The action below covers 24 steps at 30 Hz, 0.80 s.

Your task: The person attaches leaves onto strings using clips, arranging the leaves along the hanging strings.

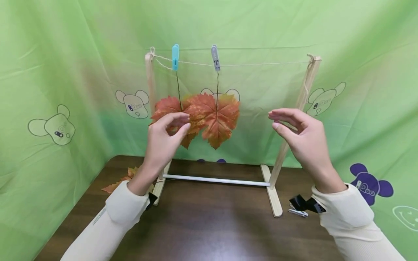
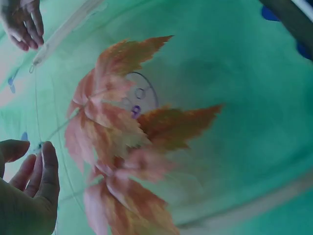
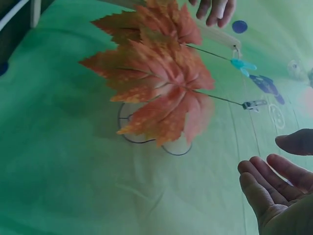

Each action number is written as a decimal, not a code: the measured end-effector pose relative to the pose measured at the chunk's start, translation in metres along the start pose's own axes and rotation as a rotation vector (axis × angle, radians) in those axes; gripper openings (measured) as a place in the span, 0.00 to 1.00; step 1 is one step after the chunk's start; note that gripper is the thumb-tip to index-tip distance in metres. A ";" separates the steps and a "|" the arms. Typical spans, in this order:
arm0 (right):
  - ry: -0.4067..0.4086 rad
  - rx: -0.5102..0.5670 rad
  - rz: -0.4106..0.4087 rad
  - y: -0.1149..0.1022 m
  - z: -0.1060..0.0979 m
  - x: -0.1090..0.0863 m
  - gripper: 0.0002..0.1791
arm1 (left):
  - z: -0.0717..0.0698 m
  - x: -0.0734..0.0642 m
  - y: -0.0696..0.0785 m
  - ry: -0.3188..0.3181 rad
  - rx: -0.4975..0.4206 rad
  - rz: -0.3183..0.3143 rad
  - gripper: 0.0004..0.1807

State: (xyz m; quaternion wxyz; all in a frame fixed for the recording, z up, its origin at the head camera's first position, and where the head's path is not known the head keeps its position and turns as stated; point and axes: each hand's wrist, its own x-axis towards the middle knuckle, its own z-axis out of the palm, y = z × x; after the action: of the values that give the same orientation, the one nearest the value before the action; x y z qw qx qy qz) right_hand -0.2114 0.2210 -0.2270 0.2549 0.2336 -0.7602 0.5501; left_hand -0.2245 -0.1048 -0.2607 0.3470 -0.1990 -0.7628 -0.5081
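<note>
Two orange-red artificial maple leaves hang by thin stems from a string (image 1: 261, 64). A blue clothespin (image 1: 175, 58) clips the left leaf (image 1: 164, 107), and a grey clothespin (image 1: 215, 58) clips the right leaf (image 1: 222, 117). My left hand (image 1: 164, 136) is in front of the left leaf, covering part of it. Its fingers are loosely bent, with a gap to the thumb and nothing between. My right hand (image 1: 303, 139) hovers before the right post, fingers relaxed and holding nothing; the right wrist view shows its fingers (image 3: 261, 181) apart from the thumb.
The string runs between two wooden posts (image 1: 282, 163) joined by a white rod (image 1: 215, 179). On the brown table (image 1: 209, 217) lie more leaves (image 1: 115, 184), partly behind my left forearm, and a clothespin (image 1: 298, 212) near my right sleeve. A green cloth (image 1: 261, 29) hangs behind.
</note>
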 end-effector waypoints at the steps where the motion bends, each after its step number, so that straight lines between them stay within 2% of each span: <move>1: -0.002 -0.025 -0.001 0.002 -0.001 -0.003 0.16 | -0.004 -0.004 -0.003 -0.006 0.005 -0.009 0.12; 6: -0.007 -0.121 -0.005 0.011 -0.004 -0.019 0.16 | -0.023 -0.023 -0.018 -0.035 0.048 -0.064 0.12; 10: -0.009 -0.132 0.009 0.019 -0.007 -0.030 0.17 | -0.037 -0.037 -0.030 -0.057 0.095 -0.102 0.11; 17: 0.003 -0.150 0.044 0.029 -0.018 -0.042 0.17 | -0.052 -0.052 -0.045 -0.097 0.139 -0.146 0.10; 24: -0.013 -0.183 0.082 0.037 -0.024 -0.053 0.16 | -0.066 -0.067 -0.057 -0.100 0.189 -0.206 0.10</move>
State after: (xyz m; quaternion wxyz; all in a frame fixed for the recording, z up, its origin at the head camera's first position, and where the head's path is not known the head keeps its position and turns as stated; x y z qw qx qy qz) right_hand -0.1914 0.2582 -0.2814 0.2473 0.1815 -0.8179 0.4867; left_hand -0.1947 -0.1853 -0.3303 0.2720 -0.1112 -0.8399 -0.4564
